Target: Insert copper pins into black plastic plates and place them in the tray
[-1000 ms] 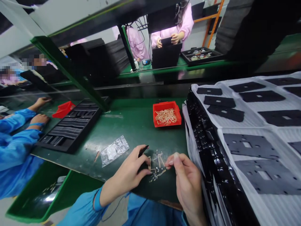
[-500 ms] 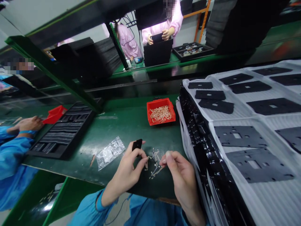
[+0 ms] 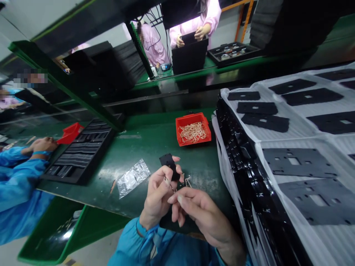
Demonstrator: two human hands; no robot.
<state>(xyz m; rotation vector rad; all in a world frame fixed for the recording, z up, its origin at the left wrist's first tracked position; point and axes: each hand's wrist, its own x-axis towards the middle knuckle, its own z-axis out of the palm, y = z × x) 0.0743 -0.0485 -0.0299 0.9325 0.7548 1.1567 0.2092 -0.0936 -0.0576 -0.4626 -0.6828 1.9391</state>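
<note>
Black flat plate (image 3: 169, 165) and left hand (image 3: 158, 193) having shifted toward right hand (image 3: 198, 208); my left fingers are gripping it, right fingertips closing together.

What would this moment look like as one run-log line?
left hand: holds black plate | right hand: fingertips close to left's | red bin: holds thin strips
</note>
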